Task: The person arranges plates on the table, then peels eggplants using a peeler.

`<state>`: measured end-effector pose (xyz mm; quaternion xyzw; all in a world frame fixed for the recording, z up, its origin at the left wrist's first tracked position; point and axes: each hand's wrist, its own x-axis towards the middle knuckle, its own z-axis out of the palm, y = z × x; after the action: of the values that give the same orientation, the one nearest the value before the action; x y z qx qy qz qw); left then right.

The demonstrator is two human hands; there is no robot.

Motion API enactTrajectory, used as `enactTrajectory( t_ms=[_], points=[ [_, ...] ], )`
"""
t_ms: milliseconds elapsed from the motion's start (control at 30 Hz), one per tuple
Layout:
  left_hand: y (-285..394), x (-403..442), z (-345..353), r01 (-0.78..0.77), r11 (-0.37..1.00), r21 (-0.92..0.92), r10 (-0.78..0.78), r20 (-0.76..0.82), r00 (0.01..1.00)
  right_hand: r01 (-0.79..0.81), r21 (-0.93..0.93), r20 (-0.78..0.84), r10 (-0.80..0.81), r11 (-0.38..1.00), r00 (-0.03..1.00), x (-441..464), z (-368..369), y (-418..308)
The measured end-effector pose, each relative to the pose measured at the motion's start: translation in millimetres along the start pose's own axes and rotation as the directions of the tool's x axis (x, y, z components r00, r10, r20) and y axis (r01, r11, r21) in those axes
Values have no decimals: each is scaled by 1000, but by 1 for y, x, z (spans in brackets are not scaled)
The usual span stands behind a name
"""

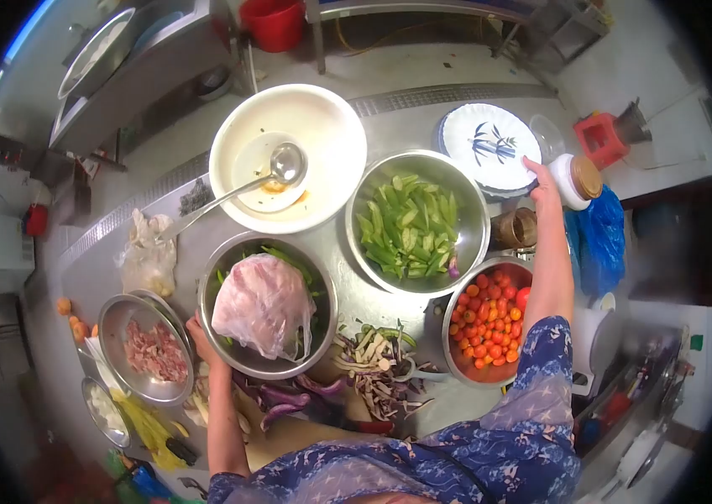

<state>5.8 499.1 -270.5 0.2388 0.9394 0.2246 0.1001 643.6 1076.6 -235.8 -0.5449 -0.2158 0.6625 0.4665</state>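
My left hand (205, 343) is at the left rim of a metal bowl (327, 329), its fingers closed against the edge and partly hidden. Inside that bowl lies a large piece of pale pink meat (257, 304) in a clear plastic bag, over green vegetables. Just left of the hand stands another metal bowl (178, 388) with chopped meat (154, 351). Stretched out at the far right, my right hand (544, 180) grips the edge of a white plate (478, 134) with a blue bamboo pattern. A white jar (568, 180) with a wooden lid is beside that hand.
Cut okra (406, 223) fills a metal bowl at centre; cherry tomatoes (490, 323) fill one at right. A ladle (287, 162) rests in a big white basin (226, 155). Eggplants (285, 401) and vegetable scraps (381, 370) lie at the near edge. A blue bag (604, 235) is at right.
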Motion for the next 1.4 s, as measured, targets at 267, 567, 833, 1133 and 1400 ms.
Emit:
enactTrajectory(
  t_ms=[267,567,833,1133,1400],
  points=[
    [-4,0,2,-51,998,34,50,33,998,455,-229,-155,-494,860,856,0,20,-45],
    [4,0,3,-64,995,77,63,12,998,544,-743,27,-795,390,606,-85,90,-131],
    [9,7,-14,-64,998,12,62,100,993,511,-232,-35,-532,828,846,-181,81,-106],
    [-2,-39,-50,-487,873,-11,484,134,865,157,-229,-76,-178,961,981,-442,59,47],
    [45,-158,-118,-537,814,-221,552,7,834,-13,-123,-246,-18,992,969,-601,-39,171]
  ],
)
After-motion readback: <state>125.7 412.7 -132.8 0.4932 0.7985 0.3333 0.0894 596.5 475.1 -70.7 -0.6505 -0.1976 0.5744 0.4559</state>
